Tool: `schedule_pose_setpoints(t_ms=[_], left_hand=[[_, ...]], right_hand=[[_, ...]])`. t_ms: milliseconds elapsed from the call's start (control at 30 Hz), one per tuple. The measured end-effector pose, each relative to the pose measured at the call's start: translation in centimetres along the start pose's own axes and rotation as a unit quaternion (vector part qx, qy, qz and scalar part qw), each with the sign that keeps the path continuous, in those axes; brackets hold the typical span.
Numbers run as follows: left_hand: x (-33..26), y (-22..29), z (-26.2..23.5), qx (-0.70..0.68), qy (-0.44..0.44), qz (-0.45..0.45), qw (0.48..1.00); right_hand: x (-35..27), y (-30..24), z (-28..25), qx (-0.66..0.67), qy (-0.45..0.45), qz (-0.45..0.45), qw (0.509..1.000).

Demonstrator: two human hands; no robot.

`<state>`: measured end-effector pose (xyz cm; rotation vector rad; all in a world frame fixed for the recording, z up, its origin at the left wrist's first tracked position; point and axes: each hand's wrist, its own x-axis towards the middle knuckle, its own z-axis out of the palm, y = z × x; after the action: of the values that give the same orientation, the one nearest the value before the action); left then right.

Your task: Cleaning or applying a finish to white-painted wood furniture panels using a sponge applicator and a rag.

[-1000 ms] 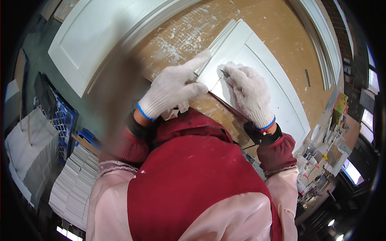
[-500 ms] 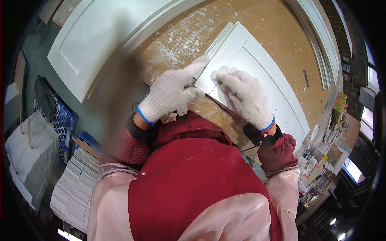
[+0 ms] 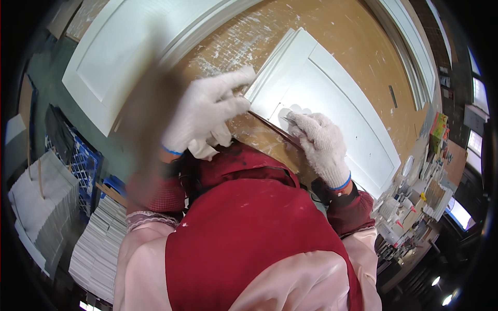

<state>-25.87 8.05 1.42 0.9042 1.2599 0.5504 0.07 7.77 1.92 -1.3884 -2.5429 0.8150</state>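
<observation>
A white cabinet door panel (image 3: 332, 98) is lying at centre right on the paint-spattered desk (image 3: 332, 31). The gloved right hand (image 3: 321, 142) is pinching a thin blade (image 3: 288, 119) against its near edge. The gloved left hand (image 3: 205, 111) is pressing flat, fingers spread, gripping nothing, on the panel's corner.

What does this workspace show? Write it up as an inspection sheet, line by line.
Surface: brown workbench, streaked with white paint.
Job's things: white panelled door lying flat; small thin tool under the right hand, kind unclear.
Clutter: small items crowded at the bench's right edge.
Grippers: left hand, gloved, at the panel's corner; right hand, gloved, pressing on the panel.
Cables: nothing seen.
Surroundings: second white panel; stacked white sheets.
</observation>
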Motion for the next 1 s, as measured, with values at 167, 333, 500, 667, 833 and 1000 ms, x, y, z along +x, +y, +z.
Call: schedule_pose_setpoints(t_ms=[167,333,500,667,833,1000], left_hand=[[2.2,0.4,-0.4,0.211,0.072,0.146,0.964],[5.4,0.7,0.8,0.371,0.063,0.187,0.908],[5.9,1.7,0.5,0.336,-0.007,0.151,0.93],[6.5,1.0,0.5,0.329,-0.001,0.15,0.932],[7.0,1.0,0.4,0.325,-0.011,0.138,0.936],[7.3,1.1,0.6,0.353,-0.008,0.14,0.925]], right_hand=[[0.4,-1.4,1.4,0.006,0.084,0.043,0.996],[-0.2,-1.9,2.5,-0.061,0.112,0.086,0.988],[-1.0,-2.0,3.4,-0.069,0.17,0.076,0.98],[-0.3,-2.9,4.1,-0.096,0.196,0.096,0.971],[0.4,-3.9,4.3,-0.107,0.179,0.107,0.972],[0.5,-4.7,4.6,-0.1,0.167,0.13,0.972]])
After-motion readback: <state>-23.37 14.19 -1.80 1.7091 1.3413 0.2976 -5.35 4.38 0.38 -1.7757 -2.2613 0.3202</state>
